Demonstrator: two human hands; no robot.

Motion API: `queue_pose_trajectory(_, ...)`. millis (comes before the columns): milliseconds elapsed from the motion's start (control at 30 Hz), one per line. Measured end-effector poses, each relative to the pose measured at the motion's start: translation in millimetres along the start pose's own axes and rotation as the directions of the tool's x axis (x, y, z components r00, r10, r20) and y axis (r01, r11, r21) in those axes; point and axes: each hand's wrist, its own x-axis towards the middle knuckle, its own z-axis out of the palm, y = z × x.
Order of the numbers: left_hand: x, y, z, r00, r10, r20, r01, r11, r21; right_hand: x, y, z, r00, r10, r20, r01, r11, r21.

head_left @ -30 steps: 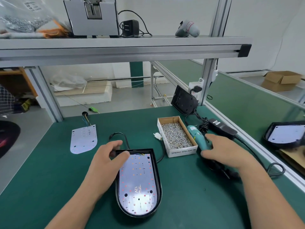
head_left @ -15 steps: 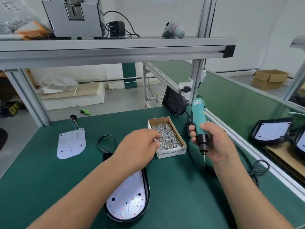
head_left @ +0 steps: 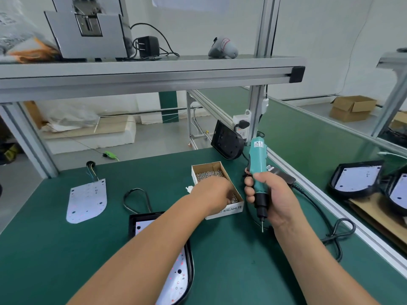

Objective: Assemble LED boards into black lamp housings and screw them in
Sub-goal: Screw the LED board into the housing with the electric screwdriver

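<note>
On the green desk (head_left: 220, 271) right under you sits the black lamp housing (head_left: 141, 216) with its LED board (head_left: 174, 280) laid inside, half hidden by your left forearm. Further left, a spare LED board (head_left: 87, 200) lies flat. Your left grip (head_left: 211, 194) is dipped into the screw box (head_left: 229, 211), fingers buried, so I can't tell if it's got one. Your right grip (head_left: 275, 199) is wrapped tight round the teal screwdriver (head_left: 257, 164), upright, bit down.
</note>
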Motion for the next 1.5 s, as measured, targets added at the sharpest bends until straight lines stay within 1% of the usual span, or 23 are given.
queue_pose_trajectory(467, -6, 6, -4, 0.995, -0.032, -0.096, 0.038, 0.997, 0.07, 1, 0, -2, 1.0, -0.007, 0.016, 0.006, 1.0, 0.021)
queue_pose_trajectory(567, -6, 6, -6, 0.994, -0.031, -0.106, 0.037, 0.998, 0.055, 1, 0, -2, 1.0, -0.004, 0.015, 0.004, 1.0, 0.004)
queue_pose_trajectory(733, -6, 4, -11, 0.993, -0.036, -0.112, 0.039, 0.999, 0.02, 0, -1, -1, 1.0, -0.012, 0.011, 0.011, 1.0, 0.025)
queue_pose_trajectory(800, -5, 1, -12, 0.99, -0.064, -0.126, 0.059, 0.997, -0.041, 0, -1, -2, 1.0, -0.019, 0.003, 0.019, 0.999, 0.036)
queue_pose_trajectory(900, -3, -6, -14, 0.984, -0.11, -0.138, 0.085, 0.981, -0.177, 0, -1, -2, 1.0, -0.007, -0.012, 0.007, 0.999, 0.053)
queue_pose_trajectory(1033, -5, -12, -20, 0.982, -0.134, -0.134, 0.091, 0.955, -0.283, 0, -2, 0, 1.0, -0.004, -0.029, 0.006, 0.998, 0.061)
queue_pose_trajectory(1133, -10, -13, -25, 0.978, -0.16, -0.132, 0.094, 0.909, -0.406, 0, -2, 0, 0.999, -0.013, -0.045, 0.017, 0.997, 0.073)
queue_pose_trajectory(1167, -12, -14, -28, 0.974, -0.19, -0.122, 0.105, 0.86, -0.499, 0, -2, 0, 0.998, -0.017, -0.055, 0.022, 0.996, 0.082)
queue_pose_trajectory(1200, -16, -14, -32, 0.967, -0.237, -0.09, 0.128, 0.763, -0.633, 0, -3, 0, 0.997, -0.022, -0.068, 0.028, 0.995, 0.094)
queue_pose_trajectory(1233, -21, -15, -37, 0.958, -0.284, -0.03, 0.155, 0.605, -0.781, 0, -3, 0, 0.996, -0.029, -0.085, 0.038, 0.993, 0.11)
queue_pose_trajectory(1267, -28, -15, -43, 0.951, -0.306, 0.05, 0.175, 0.396, -0.902, 0, -4, 0, 0.994, -0.039, -0.106, 0.053, 0.99, 0.131)
queue_pose_trajectory(1300, -37, -16, -50, 0.95, -0.288, 0.125, 0.179, 0.17, -0.969, 0, -4, 1, 0.991, -0.053, -0.126, 0.073, 0.985, 0.158)
queue_pose_trajectory(1333, -48, -18, -56, 0.953, -0.245, 0.179, 0.174, -0.044, -0.984, -1, -5, 2, 0.987, -0.073, -0.143, 0.099, 0.977, 0.19)
queue_pose_trajectory(1367, -59, -20, -61, 0.957, -0.196, 0.212, 0.165, -0.23, -0.959, -2, -6, 3, 0.983, -0.102, -0.154, 0.136, 0.965, 0.227)
queue_pose_trajectory(1400, -72, -23, -65, 0.961, -0.153, 0.232, 0.159, -0.378, -0.912, -4, -6, 4, 0.977, -0.136, -0.166, 0.177, 0.949, 0.262)
queue_pose_trajectory(1433, -86, -26, -66, 0.962, -0.125, 0.242, 0.154, -0.479, -0.864, -6, -6, 7, 0.97, -0.168, -0.177, 0.215, 0.933, 0.289)
queue_pose_trajectory(1467, -99, -29, -67, 0.964, -0.113, 0.242, 0.146, -0.538, -0.831, -9, -6, 10, 0.964, -0.195, -0.183, 0.245, 0.92, 0.307)
queue_pose_trajectory(1500, -114, -32, -66, 0.964, -0.112, 0.243, 0.137, -0.572, -0.808, -12, -4, 15, 0.961, -0.21, -0.181, 0.259, 0.912, 0.318)
